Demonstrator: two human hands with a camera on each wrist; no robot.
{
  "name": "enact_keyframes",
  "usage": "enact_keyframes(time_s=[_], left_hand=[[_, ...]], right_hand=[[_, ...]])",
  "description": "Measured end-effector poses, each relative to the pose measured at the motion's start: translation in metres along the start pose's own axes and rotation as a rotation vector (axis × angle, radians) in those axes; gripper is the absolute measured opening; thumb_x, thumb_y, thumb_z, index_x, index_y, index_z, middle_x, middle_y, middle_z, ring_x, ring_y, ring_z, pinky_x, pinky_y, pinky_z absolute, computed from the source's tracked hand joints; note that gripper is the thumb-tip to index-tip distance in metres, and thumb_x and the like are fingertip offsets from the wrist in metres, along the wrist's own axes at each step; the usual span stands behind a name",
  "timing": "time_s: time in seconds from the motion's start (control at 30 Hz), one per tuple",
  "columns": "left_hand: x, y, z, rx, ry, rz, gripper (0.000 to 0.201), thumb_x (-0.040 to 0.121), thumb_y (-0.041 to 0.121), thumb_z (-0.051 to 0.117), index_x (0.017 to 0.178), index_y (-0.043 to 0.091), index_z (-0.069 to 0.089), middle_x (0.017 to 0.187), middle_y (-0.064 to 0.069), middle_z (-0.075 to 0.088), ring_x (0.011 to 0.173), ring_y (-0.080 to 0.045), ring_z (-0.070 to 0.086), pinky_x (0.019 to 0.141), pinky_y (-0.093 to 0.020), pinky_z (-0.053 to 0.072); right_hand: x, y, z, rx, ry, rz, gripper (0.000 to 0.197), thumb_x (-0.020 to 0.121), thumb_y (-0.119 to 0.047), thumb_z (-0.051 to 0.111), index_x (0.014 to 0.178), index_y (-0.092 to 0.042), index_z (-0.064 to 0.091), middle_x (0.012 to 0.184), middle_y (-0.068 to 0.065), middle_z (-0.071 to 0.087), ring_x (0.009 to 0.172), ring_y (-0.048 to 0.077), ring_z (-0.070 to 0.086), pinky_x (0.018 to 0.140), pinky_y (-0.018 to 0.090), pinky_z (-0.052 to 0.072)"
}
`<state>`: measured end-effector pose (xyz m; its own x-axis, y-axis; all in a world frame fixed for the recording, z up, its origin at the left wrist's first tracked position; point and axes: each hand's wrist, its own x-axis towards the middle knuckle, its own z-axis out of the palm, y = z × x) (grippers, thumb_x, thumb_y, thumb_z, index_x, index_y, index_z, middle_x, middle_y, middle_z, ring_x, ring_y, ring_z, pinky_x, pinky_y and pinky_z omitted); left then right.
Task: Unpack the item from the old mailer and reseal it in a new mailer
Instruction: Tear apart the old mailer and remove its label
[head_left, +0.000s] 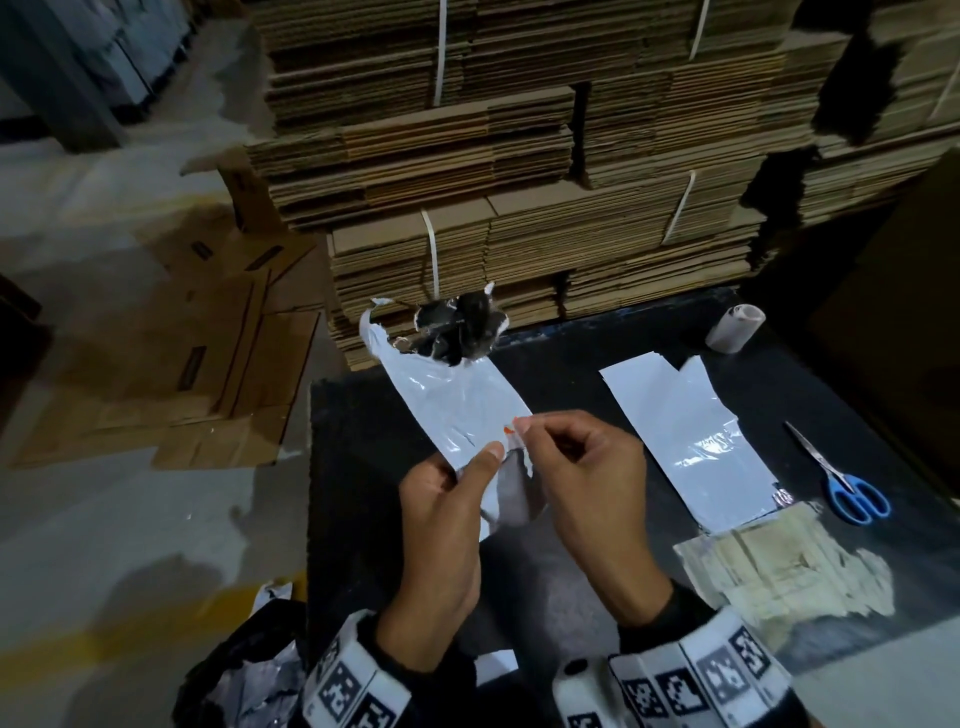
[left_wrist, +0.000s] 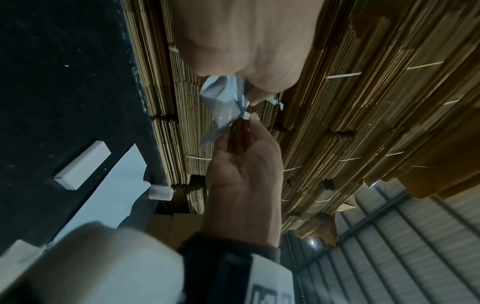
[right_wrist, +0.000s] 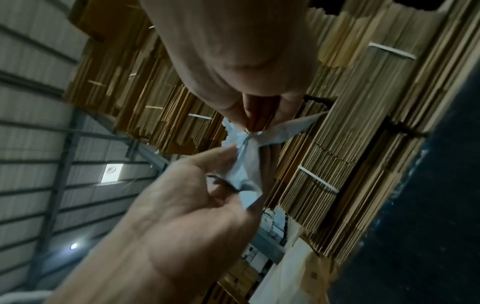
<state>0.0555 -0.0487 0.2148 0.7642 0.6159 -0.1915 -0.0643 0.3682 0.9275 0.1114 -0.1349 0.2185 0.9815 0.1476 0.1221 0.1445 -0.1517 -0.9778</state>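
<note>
Warehouse w/ stacked cardboard behind a black table (head_left: 363, 519): both hands, left hand (head_left: 441, 525) & right hand (head_left: 587, 483), pinch the torn old mailer (head_left: 457, 410), prob still opening it; item not visible, new mailer (head_left: 685, 436) lies unused nearby, so early imo.

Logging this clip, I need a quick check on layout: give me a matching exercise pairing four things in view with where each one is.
Things:
1. blue-handled scissors
2. torn white plastic mailer
3. flat white mailer
4. pale tape roll

Places:
A. pinched in both hands
B. table's far right corner
C. flat, just left of the scissors
D. table's right edge

Pairs: 1-D, 2-A, 3-C, 4-B
</note>
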Motion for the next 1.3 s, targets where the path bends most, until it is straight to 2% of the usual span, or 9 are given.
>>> enact_keyframes(time_s=[0.1,0.2,0.37,0.6,0.73,0.87,0.97,1.13,1.3], left_hand=[[-0.001,0.005,0.003,0.000,-0.052,-0.021,0.019,0.083,0.013,0.068,0.075,0.026,0.079,0.084,-0.003,0.077,0.080,-0.017,0.074,0.069,-0.029,0.057],[0.001,0.005,0.005,0.037,-0.041,-0.017,0.012,0.081,0.016,0.071,0.078,0.025,0.078,0.086,0.001,0.077,0.081,-0.014,0.074,0.068,-0.027,0.058],[0.000,-0.001,0.009,-0.005,0.007,-0.011,0.014,0.086,0.007,0.066,0.092,0.017,0.074,0.092,-0.003,0.077,0.089,-0.020,0.073,0.074,-0.031,0.057],[-0.003,-0.004,0.017,-0.094,0.045,-0.005,0.014,0.088,0.003,0.063,0.095,0.011,0.073,0.094,-0.004,0.077,0.090,-0.020,0.073,0.071,-0.025,0.056],[-0.002,-0.003,0.019,-0.092,0.056,0.026,0.017,0.087,0.003,0.064,0.087,0.017,0.074,0.088,0.000,0.077,0.085,-0.015,0.073,0.066,-0.020,0.055],[-0.001,-0.001,0.017,-0.066,0.065,0.062,0.016,0.087,0.004,0.065,0.085,0.017,0.074,0.083,0.003,0.077,0.079,-0.011,0.074,0.062,-0.017,0.054],[0.001,-0.002,0.015,-0.028,0.075,0.086,0.016,0.086,0.009,0.066,0.082,0.021,0.075,0.084,0.004,0.077,0.082,-0.014,0.074,0.065,-0.021,0.056],[0.004,-0.005,0.011,-0.045,0.082,0.067,0.015,0.086,0.009,0.067,0.091,0.021,0.073,0.090,0.004,0.077,0.087,-0.015,0.073,0.069,-0.023,0.056],[0.008,-0.004,0.006,-0.093,0.067,0.009,0.017,0.087,0.007,0.065,0.100,0.015,0.073,0.101,-0.004,0.076,0.096,-0.024,0.072,0.085,-0.041,0.055]], right_hand=[[-0.004,0.003,0.001,-0.121,0.013,-0.152,0.009,0.085,-0.015,0.068,0.080,-0.018,0.074,0.081,-0.010,0.070,0.076,0.005,0.066,0.069,0.018,0.052],[-0.007,0.004,0.002,-0.164,0.023,-0.204,0.010,0.088,-0.014,0.065,0.082,-0.018,0.071,0.082,-0.009,0.068,0.076,0.005,0.064,0.067,0.017,0.051],[-0.005,0.004,-0.001,-0.030,0.017,-0.023,0.012,0.090,-0.019,0.063,0.081,-0.017,0.070,0.073,-0.008,0.070,0.070,0.008,0.066,0.065,0.026,0.055],[0.000,0.000,0.001,0.188,0.069,0.169,0.014,0.090,-0.014,0.063,0.079,-0.012,0.072,0.072,-0.003,0.073,0.068,0.007,0.068,0.062,0.017,0.053],[0.001,-0.004,-0.001,0.245,0.046,0.195,0.012,0.089,-0.014,0.064,0.081,-0.013,0.073,0.072,-0.004,0.073,0.066,0.005,0.068,0.061,0.016,0.053],[-0.001,-0.009,-0.004,0.195,0.004,0.112,0.009,0.086,-0.021,0.068,0.080,-0.019,0.074,0.073,-0.008,0.073,0.069,0.005,0.068,0.062,0.017,0.053],[-0.001,-0.007,-0.002,0.139,0.000,0.108,0.006,0.083,-0.023,0.071,0.081,-0.018,0.075,0.076,-0.005,0.074,0.071,0.008,0.069,0.063,0.021,0.054],[0.001,-0.002,0.000,0.050,-0.010,0.100,0.005,0.083,-0.019,0.071,0.081,-0.017,0.075,0.080,-0.006,0.072,0.075,0.008,0.068,0.068,0.026,0.056],[0.007,-0.005,-0.001,0.144,-0.084,0.195,0.010,0.086,-0.012,0.067,0.081,-0.009,0.075,0.076,0.001,0.073,0.068,0.006,0.067,0.062,0.019,0.053]])
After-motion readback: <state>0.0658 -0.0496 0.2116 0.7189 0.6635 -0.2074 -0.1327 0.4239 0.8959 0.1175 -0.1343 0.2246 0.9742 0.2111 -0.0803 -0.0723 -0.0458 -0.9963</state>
